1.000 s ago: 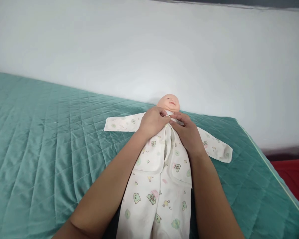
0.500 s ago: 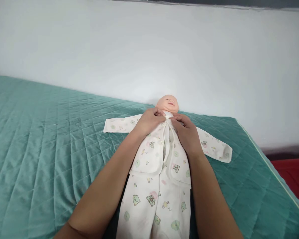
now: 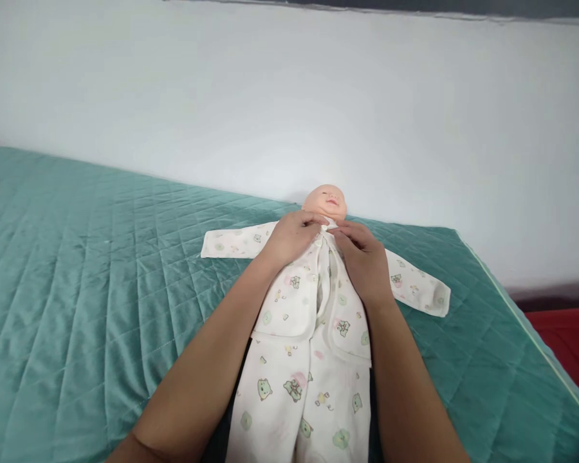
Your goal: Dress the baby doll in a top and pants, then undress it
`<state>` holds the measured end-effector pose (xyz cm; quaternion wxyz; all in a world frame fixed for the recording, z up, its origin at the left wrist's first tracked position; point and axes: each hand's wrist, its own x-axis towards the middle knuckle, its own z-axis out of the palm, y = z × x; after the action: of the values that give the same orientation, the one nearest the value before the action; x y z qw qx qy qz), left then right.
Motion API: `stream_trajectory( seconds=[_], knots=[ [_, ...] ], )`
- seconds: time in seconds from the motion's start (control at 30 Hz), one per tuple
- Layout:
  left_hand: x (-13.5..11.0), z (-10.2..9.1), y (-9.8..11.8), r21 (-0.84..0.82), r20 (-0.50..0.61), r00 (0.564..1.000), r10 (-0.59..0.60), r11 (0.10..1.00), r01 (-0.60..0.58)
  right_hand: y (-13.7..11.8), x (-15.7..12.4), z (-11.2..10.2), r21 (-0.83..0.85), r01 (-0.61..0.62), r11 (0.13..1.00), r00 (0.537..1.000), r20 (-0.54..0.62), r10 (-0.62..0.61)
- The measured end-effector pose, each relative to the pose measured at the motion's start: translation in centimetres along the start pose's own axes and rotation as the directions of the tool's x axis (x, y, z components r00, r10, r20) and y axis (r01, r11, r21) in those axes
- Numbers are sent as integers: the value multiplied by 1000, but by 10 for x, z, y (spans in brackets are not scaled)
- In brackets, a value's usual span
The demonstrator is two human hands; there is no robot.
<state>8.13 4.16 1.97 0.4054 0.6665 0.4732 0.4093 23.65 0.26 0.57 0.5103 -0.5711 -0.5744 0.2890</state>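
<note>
A baby doll lies on its back, its head near the wall. It wears a white baby jacket printed with small bears, sleeves spread to both sides, and matching white trousers. At the collar, my left hand pinches one front edge of the jacket. My right hand pinches the other edge just opposite, thumb and forefinger together. A small pale button shows between the fingertips; whether it is fastened I cannot tell. Below the chest the jacket fronts hang apart.
A green quilted cover spreads under the doll, with a piped edge on the right. Behind it rises a white wall. A red plastic object, perhaps a stool, stands beyond the right edge.
My left fingertips have shifted slightly right at the collar, closer to the right hand's fingers. The doll and its clothes lie nearly the same.
</note>
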Motion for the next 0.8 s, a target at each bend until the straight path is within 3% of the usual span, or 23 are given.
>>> stream_trajectory(
  seconds=[0.33,0.63,0.7,0.8],
  knots=[
    [3,-1,-9,-16,24,994,109,994,-108,0,-3,-6,-168,143,975,963,252,-98],
    [-3,2,-12,21,-180,978,105,994,-103,4,0,-6,-307,370,877,903,340,-262],
    [-12,2,-11,1,-204,972,116,993,-118,2,-5,-7,-307,383,871,904,317,-286],
    [-27,0,-8,-71,-200,975,100,991,-116,-3,-19,-4,-300,381,875,924,126,-360]
  ],
)
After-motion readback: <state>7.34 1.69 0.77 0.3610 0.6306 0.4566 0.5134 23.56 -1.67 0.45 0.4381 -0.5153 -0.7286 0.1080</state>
